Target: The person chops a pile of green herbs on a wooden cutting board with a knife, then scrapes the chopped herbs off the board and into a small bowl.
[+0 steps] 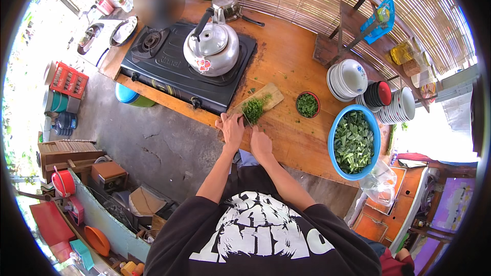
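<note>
My right hand (261,145) is closed around the handle of a kitchen knife (246,119), its blade pointing away from me against a heap of finely chopped green herbs (254,110). The herbs lie on a small wooden cutting board (274,99), set at a slant near the counter's front edge. To the left of the blade, my left hand (232,128) rests over the board's near end with bent fingers; whatever lies under them is hidden. A small red-rimmed bowl (318,112) of chopped herbs stands right of the board.
A metal kettle (211,50) sits on the black gas stove (168,61). Rightward are a blue basin (331,149) of cut leafy greens and stacked bowls (347,78). A wooden shelf (351,15) stands behind them. Another person's red sleeve (397,264) shows at lower right.
</note>
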`<state>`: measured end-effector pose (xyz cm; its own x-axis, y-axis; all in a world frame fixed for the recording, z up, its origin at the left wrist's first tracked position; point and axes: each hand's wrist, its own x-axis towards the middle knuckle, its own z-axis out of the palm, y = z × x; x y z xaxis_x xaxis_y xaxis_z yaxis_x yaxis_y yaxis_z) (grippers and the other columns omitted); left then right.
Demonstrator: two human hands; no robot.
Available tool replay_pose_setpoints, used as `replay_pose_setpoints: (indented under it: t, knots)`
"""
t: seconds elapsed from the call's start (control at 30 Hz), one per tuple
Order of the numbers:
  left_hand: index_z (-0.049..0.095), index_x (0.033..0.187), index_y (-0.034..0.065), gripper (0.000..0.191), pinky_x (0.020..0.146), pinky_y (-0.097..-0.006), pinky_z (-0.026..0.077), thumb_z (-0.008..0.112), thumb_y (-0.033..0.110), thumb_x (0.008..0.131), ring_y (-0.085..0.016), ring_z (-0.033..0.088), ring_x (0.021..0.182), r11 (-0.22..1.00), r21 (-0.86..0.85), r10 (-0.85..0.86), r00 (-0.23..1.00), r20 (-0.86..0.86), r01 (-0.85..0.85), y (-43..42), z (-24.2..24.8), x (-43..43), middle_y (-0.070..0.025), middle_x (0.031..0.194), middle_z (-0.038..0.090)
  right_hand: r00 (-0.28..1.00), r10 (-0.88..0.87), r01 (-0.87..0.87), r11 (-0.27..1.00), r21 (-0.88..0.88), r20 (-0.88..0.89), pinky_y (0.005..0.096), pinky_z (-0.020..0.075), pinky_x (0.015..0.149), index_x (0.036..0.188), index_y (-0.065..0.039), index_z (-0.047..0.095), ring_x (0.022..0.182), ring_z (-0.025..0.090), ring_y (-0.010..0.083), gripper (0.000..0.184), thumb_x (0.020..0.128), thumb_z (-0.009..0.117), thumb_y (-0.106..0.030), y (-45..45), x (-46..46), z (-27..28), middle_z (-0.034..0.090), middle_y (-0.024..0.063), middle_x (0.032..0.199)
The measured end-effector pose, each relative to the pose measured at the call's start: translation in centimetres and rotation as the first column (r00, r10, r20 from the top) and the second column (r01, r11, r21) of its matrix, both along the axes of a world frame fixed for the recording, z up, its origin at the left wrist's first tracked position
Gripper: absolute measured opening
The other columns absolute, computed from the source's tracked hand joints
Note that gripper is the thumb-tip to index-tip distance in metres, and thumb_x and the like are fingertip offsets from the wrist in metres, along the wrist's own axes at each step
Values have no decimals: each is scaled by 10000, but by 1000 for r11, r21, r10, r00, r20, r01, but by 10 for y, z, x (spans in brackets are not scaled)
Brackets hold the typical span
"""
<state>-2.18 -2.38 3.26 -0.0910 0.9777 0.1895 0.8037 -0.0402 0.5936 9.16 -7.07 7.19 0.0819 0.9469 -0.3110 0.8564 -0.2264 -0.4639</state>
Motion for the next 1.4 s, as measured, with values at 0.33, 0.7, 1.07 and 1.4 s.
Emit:
replay_pose_setpoints:
  t: [0.33,0.7,1.07,1.4]
  knots:
    - [766,969,100,120,973,-504,247,716,169,884,-268,527,1072,998,59,6,999,35,-8,-2,2,1,-77,898,721,1000,18,-17,998,52,-20,582,561,751,1072,3,571,853,718,477,278,1066,419,-230,8,4,-6,714,286,847]
    - [775,930,107,88,929,-480,256,717,145,876,-252,531,1038,999,42,-24,1000,10,23,2,0,-4,-47,883,719,1000,8,-7,999,32,-30,608,552,755,1083,-13,569,843,707,500,338,1093,388,-297,5,2,-17,706,294,830]
    - [780,913,125,86,948,-507,255,753,182,856,-272,536,1040,996,49,69,996,55,-72,5,1,5,-67,873,713,999,-15,16,999,32,-31,599,556,743,1085,-10,563,819,702,501,321,1087,414,-294,-1,9,0,703,292,820]
    - [777,930,101,111,950,-507,251,747,180,858,-276,531,1055,996,89,-23,999,37,20,0,3,-2,-71,831,704,999,-9,10,999,31,-41,589,557,763,1072,0,561,867,704,494,330,1090,417,-297,18,-2,-7,702,286,837]
